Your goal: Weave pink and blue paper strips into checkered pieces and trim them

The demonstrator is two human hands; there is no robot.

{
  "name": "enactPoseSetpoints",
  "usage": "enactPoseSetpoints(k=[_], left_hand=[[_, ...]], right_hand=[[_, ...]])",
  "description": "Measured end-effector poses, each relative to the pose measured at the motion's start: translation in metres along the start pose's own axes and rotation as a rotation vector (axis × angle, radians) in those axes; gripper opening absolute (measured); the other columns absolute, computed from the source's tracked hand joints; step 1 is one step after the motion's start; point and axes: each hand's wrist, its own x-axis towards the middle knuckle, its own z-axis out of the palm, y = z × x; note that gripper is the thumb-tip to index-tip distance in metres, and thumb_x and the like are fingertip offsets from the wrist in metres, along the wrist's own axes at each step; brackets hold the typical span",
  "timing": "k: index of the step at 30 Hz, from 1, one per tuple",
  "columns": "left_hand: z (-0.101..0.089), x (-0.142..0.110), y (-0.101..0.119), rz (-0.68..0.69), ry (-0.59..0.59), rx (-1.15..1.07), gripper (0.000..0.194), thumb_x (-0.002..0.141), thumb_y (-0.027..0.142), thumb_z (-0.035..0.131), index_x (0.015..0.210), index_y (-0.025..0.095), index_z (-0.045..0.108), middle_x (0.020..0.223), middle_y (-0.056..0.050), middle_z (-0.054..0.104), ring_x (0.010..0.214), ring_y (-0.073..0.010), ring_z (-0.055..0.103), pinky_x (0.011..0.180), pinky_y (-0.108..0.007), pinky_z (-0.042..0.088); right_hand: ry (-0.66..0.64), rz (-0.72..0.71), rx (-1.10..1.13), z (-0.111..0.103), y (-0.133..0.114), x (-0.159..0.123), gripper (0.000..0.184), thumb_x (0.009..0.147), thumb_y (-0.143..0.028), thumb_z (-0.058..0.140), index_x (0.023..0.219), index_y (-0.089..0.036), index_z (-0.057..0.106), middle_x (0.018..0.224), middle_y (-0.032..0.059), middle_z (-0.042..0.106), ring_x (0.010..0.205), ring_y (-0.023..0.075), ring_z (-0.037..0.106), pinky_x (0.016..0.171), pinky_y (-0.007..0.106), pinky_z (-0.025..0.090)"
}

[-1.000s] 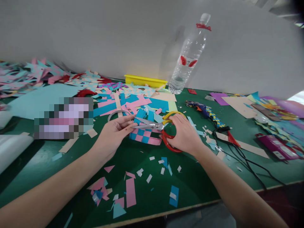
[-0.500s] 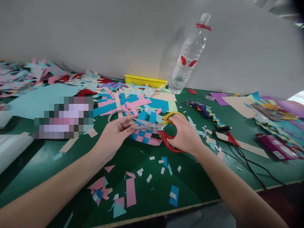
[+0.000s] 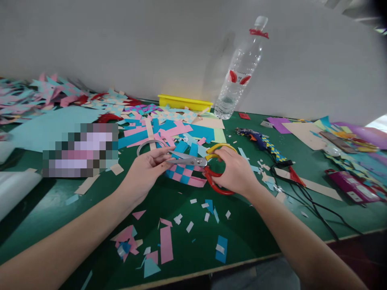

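Note:
My right hand (image 3: 237, 171) grips scissors with one yellow and one red handle (image 3: 198, 161); their blades are apart and point left. The blade tips reach the fingertips of my left hand (image 3: 148, 167). Thumb and fingers of this hand are pinched together, and what they hold is too small to make out. A pale ring like a tape roll (image 3: 142, 146) shows just behind the left fingers; I cannot tell whether they touch it. Below the blades lies a woven piece of pink and blue paper strips (image 3: 180, 174), partly covered by the scissors.
A clear bottle (image 3: 238, 76) stands by the grey wall, near a yellow tray (image 3: 184, 103). Paper scraps (image 3: 166, 243) litter the green table (image 3: 242, 237). To the right lie a glue gun (image 3: 256, 139) with a black cable and a purple packet (image 3: 352, 186). A blurred-out object (image 3: 81, 151) lies left.
Almost nothing differs. Both hands and the scissors keep their places, and the whole view has shifted very slightly.

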Motion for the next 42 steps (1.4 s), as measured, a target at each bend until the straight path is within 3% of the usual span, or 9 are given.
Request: enactPoseSetpoints(k=[18, 27, 36, 42], left_hand=[[-0.0014, -0.0016, 0.0009, 0.003, -0.011, 0.009, 0.039, 0.076, 0.028, 0.071, 0.115, 0.028, 0.065, 0.086, -0.001, 0.070, 0.080, -0.0140, 0.062, 0.075, -0.025, 0.050], [-0.0017, -0.0003, -0.0001, 0.013, -0.019, 0.022, 0.038, 0.075, 0.027, 0.072, 0.113, 0.027, 0.066, 0.087, 0.000, 0.070, 0.083, -0.0155, 0.063, 0.072, -0.024, 0.051], [-0.0024, 0.0016, -0.0042, 0.010, -0.004, 0.087, 0.045, 0.072, 0.032, 0.073, 0.116, 0.023, 0.064, 0.088, -0.004, 0.072, 0.083, -0.0180, 0.064, 0.067, -0.025, 0.050], [-0.0012, 0.0017, -0.0019, -0.029, 0.012, 0.030, 0.046, 0.073, 0.032, 0.073, 0.117, 0.023, 0.063, 0.088, -0.003, 0.072, 0.086, -0.0183, 0.065, 0.070, -0.026, 0.051]], right_hand=[[-0.005, 0.022, -0.005, -0.0013, -0.0007, 0.0003, 0.048, 0.071, -0.050, 0.064, 0.105, -0.017, 0.060, 0.098, 0.0102, 0.065, 0.089, 0.0277, 0.062, 0.068, 0.040, 0.053], [-0.049, -0.015, 0.066, -0.0022, -0.0004, 0.0011, 0.046, 0.076, -0.043, 0.060, 0.112, -0.016, 0.053, 0.113, 0.0135, 0.059, 0.108, 0.0302, 0.054, 0.091, 0.047, 0.047], [-0.121, -0.014, 0.015, -0.0015, -0.0002, -0.0008, 0.058, 0.071, -0.049, 0.061, 0.116, -0.016, 0.047, 0.113, 0.0143, 0.054, 0.108, 0.0322, 0.049, 0.094, 0.051, 0.040], [-0.093, -0.008, 0.042, -0.0007, 0.0006, 0.0000, 0.055, 0.071, -0.045, 0.061, 0.117, -0.017, 0.046, 0.113, 0.0128, 0.053, 0.108, 0.0308, 0.048, 0.093, 0.049, 0.040]])
